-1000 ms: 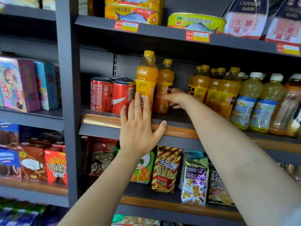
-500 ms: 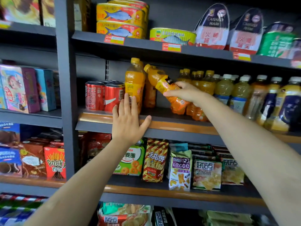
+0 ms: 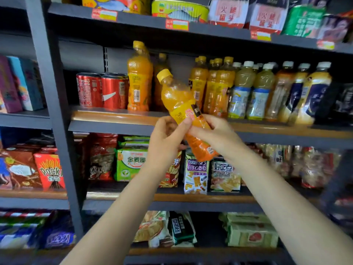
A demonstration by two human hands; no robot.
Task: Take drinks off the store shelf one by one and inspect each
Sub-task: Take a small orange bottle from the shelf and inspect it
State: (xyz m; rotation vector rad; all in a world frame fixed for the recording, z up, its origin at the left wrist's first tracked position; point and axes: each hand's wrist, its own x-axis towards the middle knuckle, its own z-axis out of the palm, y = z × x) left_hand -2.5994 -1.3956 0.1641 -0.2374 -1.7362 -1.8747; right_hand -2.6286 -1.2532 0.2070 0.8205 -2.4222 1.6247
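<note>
Both hands are on one small clear plastic bottle of orange drink with a yellow cap (image 3: pixel 183 109), held tilted in front of the wooden-edged grey shelf (image 3: pixel 114 116), cap up and to the left. The left hand (image 3: pixel 168 138) curls round its label from below; the right hand (image 3: pixel 215 134) grips the lower body. This looks like the inspecting step, so the next move likely calls for turning the bottle to read its label. Blur smears the print, and the fingers cover part of it.
</note>
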